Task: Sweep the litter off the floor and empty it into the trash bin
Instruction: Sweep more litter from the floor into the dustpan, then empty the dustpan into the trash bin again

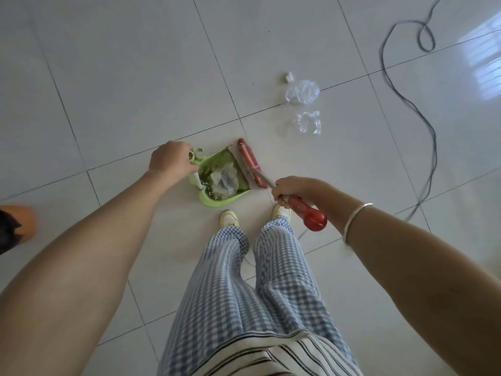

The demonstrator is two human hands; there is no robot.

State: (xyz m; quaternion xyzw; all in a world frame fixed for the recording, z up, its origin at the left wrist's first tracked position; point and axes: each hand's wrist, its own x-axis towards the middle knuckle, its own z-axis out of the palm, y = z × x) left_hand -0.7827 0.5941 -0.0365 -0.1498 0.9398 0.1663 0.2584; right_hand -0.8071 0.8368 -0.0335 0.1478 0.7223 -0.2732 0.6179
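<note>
A green dustpan (217, 198) stands on the white tiled floor in front of my feet, with clear plastic litter (225, 179) and dirt inside it. My left hand (169, 160) grips the top of the dustpan's handle. My right hand (291, 187) is closed around the red broom (250, 162), whose red head rests at the dustpan's open right edge. Farther ahead to the right lie a clear plastic bag (302, 92), a clear wrapper (309, 122) and a small white paper ball (289, 76).
A dark cable (431, 126) snakes across the tiles on the right, passing close behind the litter. An orange object with something dark on it (19, 223) sits at the left edge. My feet in light shoes (229, 218) stand just behind the dustpan.
</note>
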